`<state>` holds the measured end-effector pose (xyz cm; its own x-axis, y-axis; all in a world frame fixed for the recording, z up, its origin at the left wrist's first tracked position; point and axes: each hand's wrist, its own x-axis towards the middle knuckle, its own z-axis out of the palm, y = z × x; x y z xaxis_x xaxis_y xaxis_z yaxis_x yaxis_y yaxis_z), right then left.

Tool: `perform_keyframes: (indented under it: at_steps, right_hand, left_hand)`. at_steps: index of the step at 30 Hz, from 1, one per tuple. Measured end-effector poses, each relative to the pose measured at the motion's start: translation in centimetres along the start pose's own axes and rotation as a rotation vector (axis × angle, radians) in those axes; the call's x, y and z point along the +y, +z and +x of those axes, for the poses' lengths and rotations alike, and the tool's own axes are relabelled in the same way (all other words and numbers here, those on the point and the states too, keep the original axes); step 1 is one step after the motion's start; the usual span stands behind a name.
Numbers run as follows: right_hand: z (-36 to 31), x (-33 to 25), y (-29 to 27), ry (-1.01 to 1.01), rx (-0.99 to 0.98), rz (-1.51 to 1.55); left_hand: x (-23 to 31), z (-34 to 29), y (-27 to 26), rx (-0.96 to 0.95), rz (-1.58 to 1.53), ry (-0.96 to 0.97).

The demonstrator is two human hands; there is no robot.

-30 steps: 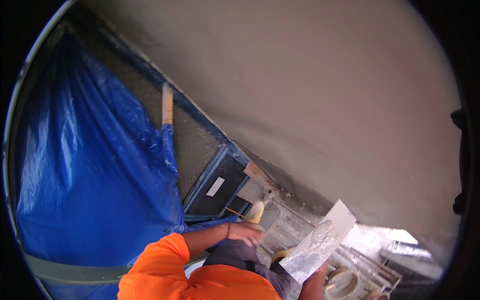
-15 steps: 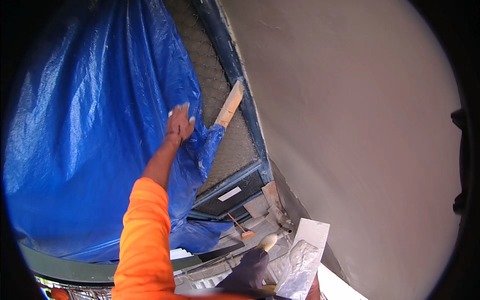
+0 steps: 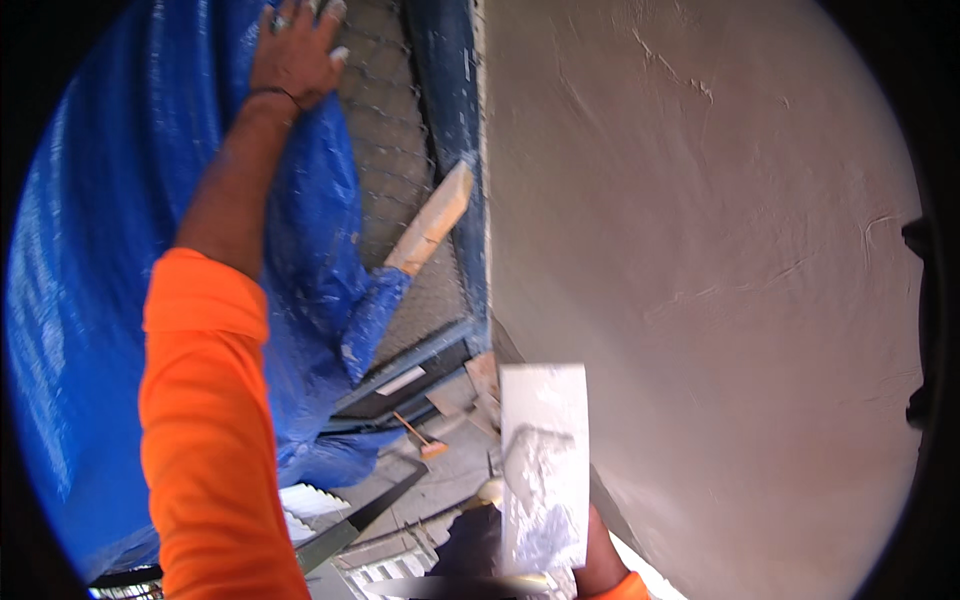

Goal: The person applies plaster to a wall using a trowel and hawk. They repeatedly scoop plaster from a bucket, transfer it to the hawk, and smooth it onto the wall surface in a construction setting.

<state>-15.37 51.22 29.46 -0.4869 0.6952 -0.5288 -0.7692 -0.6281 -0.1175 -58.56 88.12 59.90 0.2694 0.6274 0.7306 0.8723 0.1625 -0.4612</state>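
Note:
My left hand [image 3: 297,55] is up at the top left, fingers spread against the edge of a blue tarp [image 3: 120,300], beside a strip of wire mesh [image 3: 375,140]. A ring and a dark wristband show on it. Low in the middle, my right hand [image 3: 600,560] is mostly hidden behind a plastering trowel [image 3: 545,395]. Its grip on the handle is out of sight. The pale rectangular blade stands nearly upright, with a smear of wet grey plaster [image 3: 540,465] on its face. To its right rises a wall [image 3: 700,250] coated in smooth grey-brown plaster.
A blue frame [image 3: 440,90] edges the wall, and a wooden batten [image 3: 435,220] slants across the mesh, its lower end wrapped in tarp. Far below lie a broom [image 3: 430,450], loose boards [image 3: 483,375] and a metal grating [image 3: 385,575]. My dark-clothed leg [image 3: 470,540] shows near the trowel.
My left hand has moved up and left along the tarp, its fingers now reaching past the tarp's edge. The trowel has come up and left, more upright. The view has shifted, showing ridges in the wall's plaster.

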Motion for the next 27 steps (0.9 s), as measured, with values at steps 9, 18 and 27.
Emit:
perform_keyframes:
  at_steps: [9, 18, 27]
  right_hand:
    - [4.8, -0.3, 17.7, 0.244, -0.494, 0.352]
    - [2.3, 0.4, 24.7, -0.191, -0.225, -0.322]
    - [-15.3, -7.2, 47.5, -0.974, -0.585, -0.736]
  left_hand:
    - [-1.0, 1.2, 1.4, 0.069, 0.049, 0.013]
    - [-2.7, 1.7, 1.9, 0.222, -0.076, -0.055]
    - [-4.4, 1.4, -0.9, 0.234, -0.264, -0.097]
